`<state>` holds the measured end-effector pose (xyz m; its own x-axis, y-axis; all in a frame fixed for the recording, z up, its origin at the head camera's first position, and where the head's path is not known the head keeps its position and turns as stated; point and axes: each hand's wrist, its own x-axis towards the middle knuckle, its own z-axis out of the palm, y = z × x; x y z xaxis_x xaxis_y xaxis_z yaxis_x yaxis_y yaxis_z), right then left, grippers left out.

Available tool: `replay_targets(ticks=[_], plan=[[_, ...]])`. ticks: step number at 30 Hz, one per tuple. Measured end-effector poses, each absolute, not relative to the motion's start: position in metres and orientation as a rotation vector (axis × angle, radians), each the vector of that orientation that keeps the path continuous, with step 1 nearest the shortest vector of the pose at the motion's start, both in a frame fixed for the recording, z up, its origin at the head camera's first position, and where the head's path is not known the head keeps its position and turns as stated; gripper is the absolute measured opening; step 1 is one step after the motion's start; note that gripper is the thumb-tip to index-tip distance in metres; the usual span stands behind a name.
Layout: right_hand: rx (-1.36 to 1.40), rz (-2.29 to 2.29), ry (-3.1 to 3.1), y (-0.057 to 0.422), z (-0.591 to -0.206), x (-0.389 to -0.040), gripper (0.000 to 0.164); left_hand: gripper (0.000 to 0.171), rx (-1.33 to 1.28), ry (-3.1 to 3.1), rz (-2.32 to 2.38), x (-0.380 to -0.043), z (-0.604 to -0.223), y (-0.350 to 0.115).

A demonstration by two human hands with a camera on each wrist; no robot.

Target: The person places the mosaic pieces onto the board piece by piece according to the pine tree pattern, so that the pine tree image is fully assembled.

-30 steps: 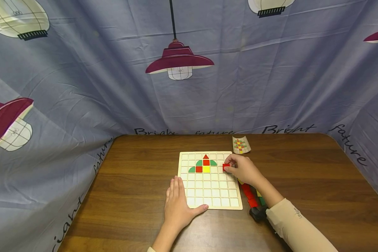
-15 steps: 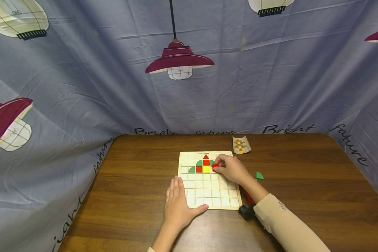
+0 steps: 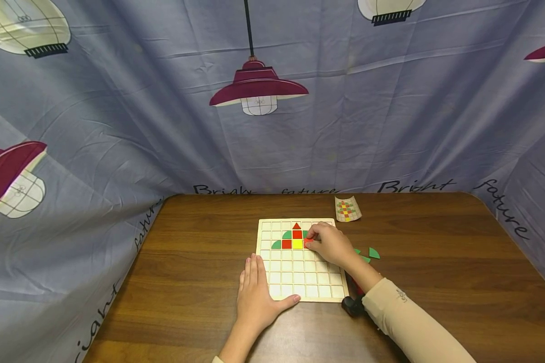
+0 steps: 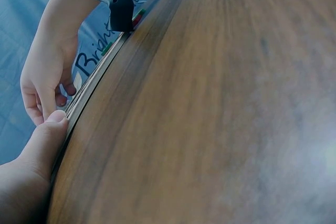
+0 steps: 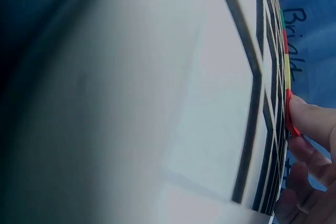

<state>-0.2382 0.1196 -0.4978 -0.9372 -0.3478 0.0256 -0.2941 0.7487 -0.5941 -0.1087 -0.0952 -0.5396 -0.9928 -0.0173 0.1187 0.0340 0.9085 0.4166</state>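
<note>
My right hand (image 3: 332,245) pinches a red square tile (image 3: 307,244) between thumb and fingers, right at a cell of the pale gridded board (image 3: 298,278). This tile lies just right of a yellow square tile (image 3: 297,244); the right wrist view shows the pinched red tile (image 5: 290,113) tipped slightly at the board's surface. To the left sits another red square (image 3: 286,244), with green quarter-circles and a red triangle (image 3: 296,226) above. My left hand (image 3: 256,301) rests at the board's lower left corner, fingers straight along the side, thumb on the front edge.
Loose green quarter-circle tiles (image 3: 374,253) and some red ones lie right of the board, partly hidden under my right forearm. A small pattern card (image 3: 347,209) lies behind the board's right corner. A curtain closes off the table's (image 3: 200,262) far edge.
My right hand has carried the red square tile leftward over the board and lowered it to the cell beside the yellow tile. The left hand stays where it was.
</note>
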Motion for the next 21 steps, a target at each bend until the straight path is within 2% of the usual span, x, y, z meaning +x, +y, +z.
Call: replay_targets(ticks=[21], plan=[[-0.556,-0.889,2.868,0.1193,-0.4988,-0.2372,0.005,0.137,-0.012,-2.960,-0.659,-0.1083,-0.5374,-0.0945]])
